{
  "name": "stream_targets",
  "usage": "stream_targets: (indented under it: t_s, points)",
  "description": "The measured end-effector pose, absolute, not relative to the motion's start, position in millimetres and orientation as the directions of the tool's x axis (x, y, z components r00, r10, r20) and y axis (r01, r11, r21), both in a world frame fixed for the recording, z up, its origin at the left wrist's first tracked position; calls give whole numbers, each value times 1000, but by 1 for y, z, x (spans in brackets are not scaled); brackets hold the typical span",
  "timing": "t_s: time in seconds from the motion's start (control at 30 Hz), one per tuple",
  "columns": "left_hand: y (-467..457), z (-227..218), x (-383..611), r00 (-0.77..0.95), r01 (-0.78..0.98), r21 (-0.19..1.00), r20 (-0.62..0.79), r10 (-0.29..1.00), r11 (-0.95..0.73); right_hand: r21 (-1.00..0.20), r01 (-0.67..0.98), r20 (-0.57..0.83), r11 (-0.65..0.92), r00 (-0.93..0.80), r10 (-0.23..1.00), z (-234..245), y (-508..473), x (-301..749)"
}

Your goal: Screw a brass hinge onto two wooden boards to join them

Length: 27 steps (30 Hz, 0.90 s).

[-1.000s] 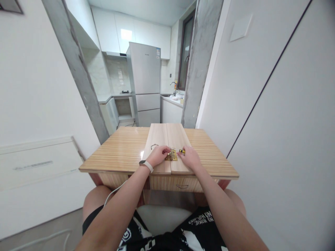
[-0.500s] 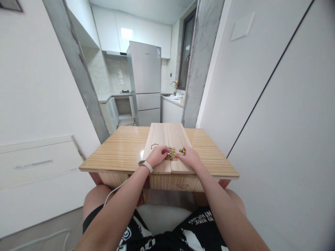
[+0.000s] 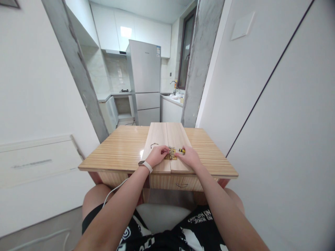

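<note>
Two pale wooden boards lie side by side; the left board [image 3: 158, 134] and the right board [image 3: 178, 134] meet at a thin seam. Across the seam sits a brass-coloured hinge [image 3: 173, 156]. My right hand [image 3: 192, 157] is closed round a screwdriver [image 3: 181, 151] with a yellow and black handle, its shaft pointing left over the hinge. With fingers pinched, my left hand [image 3: 158, 155] is at the hinge's left side, by the screwdriver's tip; whatever lies between those fingertips is too small to make out. A dark metal pull handle [image 3: 154, 145] rests on the left board.
The boards lie on a striped wooden table [image 3: 112, 150] with a drawer [image 3: 180, 184] below its front edge. Behind it stand a fridge [image 3: 146, 73] and a counter with a sink tap [image 3: 173, 85]. A white wall panel [image 3: 274, 122] rises at right.
The view has shifted very slightly. Both hands and the screwdriver stay at the hinge, with hardly any visible movement.
</note>
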<state>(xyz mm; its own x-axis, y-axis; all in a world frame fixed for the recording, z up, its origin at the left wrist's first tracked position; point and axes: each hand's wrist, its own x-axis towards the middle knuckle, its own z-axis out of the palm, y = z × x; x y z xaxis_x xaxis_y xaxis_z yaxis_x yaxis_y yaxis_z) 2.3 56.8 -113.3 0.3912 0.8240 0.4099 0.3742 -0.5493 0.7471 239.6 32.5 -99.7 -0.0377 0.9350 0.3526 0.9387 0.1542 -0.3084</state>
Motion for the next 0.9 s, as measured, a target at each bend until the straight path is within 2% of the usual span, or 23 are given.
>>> stream_targets:
  t_s: [0.53,0.9]
  points:
    - [56,-98,1,405,459,680,413,816,-572,-346,924,355,163,-32,934,-102,34,241]
    - [53,-107,5,327,374,784,389,861,-496,-365,907,418,209,-41,908,-107,39,242]
